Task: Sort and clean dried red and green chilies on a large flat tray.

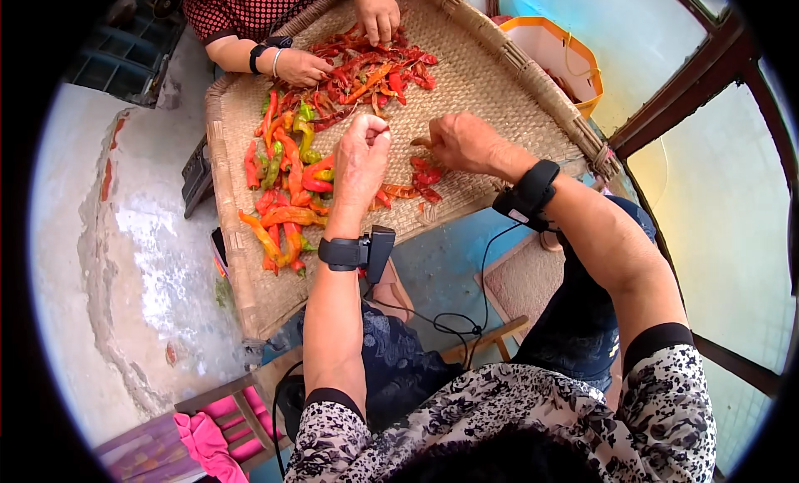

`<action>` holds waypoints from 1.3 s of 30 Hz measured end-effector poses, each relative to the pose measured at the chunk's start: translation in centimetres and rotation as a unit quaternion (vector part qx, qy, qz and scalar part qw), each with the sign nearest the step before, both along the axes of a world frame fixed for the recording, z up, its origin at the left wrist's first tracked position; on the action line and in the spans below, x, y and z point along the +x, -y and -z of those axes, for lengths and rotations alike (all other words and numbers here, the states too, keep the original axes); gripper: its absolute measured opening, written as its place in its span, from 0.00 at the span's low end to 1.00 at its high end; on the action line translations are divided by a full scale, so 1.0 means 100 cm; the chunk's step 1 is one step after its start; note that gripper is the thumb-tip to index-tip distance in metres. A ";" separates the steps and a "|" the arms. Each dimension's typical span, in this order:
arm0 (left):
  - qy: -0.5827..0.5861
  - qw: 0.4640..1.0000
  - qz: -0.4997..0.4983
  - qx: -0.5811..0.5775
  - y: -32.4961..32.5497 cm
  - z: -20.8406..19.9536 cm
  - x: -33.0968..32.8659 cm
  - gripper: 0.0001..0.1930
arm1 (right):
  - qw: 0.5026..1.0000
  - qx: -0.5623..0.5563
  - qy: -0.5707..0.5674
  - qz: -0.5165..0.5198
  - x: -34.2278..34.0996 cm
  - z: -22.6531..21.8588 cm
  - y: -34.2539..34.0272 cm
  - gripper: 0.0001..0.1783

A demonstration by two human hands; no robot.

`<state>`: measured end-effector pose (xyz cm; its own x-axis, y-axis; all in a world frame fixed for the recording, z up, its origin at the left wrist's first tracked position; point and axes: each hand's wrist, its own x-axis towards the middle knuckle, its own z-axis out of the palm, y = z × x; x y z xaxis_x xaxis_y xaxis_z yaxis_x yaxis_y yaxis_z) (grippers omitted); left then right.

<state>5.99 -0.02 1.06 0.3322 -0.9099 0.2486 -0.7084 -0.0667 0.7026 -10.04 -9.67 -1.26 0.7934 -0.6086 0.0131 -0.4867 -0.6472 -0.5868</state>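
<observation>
My left hand [362,158] is raised above the woven tray [487,71], its fingers closed in a pinch; a dark red speck shows at the fingertips, too small to name. To its right, my right hand [466,143] is also closed, with a small brownish piece [422,141] poking out from its fingers. Red pepper pieces [426,173] lie on the weave just below the right hand. Fresh red, orange and green chili peppers [287,163] are heaped left of my left hand. Beyond both hands spreads a pile of wrinkled, darker red peppers [358,75].
Across the tray, a co-worker's two hands [379,13] touch the dark red pile. An orange-rimmed white container [549,46] stands beyond the tray's right rim. Black cables [454,321] hang below the tray's near edge. A wooden chair with pink cloth [208,441] is at lower left.
</observation>
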 end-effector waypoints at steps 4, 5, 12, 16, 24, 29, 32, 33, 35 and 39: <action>-0.106 0.994 0.010 -0.003 -0.005 0.004 0.012 0.07 | 0.990 0.009 0.136 0.017 -0.016 -0.011 0.019 0.11; -0.115 0.993 0.027 0.022 -0.007 0.003 0.011 0.07 | 0.981 0.107 0.157 0.029 -0.020 -0.015 0.026 0.10; -0.185 0.981 0.032 0.047 -0.007 -0.002 -0.010 0.09 | 0.681 0.443 0.518 0.268 -0.077 -0.035 0.068 0.10; -0.245 0.968 0.055 0.022 -0.001 -0.006 -0.020 0.10 | 0.659 0.481 0.509 0.274 -0.079 -0.032 0.063 0.09; -0.292 0.949 0.093 0.077 -0.004 -0.014 -0.038 0.18 | 0.941 0.276 0.196 0.000 -0.031 -0.027 -0.005 0.15; -0.276 0.952 0.087 0.095 -0.002 -0.010 -0.037 0.20 | 0.952 0.185 0.243 -0.030 -0.025 -0.009 -0.006 0.10; -0.225 0.965 0.065 0.116 -0.005 -0.012 -0.033 0.22 | 0.936 0.256 0.241 -0.009 -0.025 -0.017 -0.003 0.09; -0.182 0.977 0.061 0.093 -0.006 -0.010 -0.031 0.19 | 0.935 0.258 0.241 -0.010 -0.025 -0.021 -0.001 0.09; -0.138 0.986 0.058 0.068 -0.006 -0.010 -0.027 0.17 | 0.868 0.377 0.305 0.104 -0.030 -0.030 0.012 0.07; 0.136 0.983 0.108 0.052 -0.005 0.001 -0.022 0.12 | 0.640 0.501 0.554 0.180 -0.068 -0.029 0.068 0.10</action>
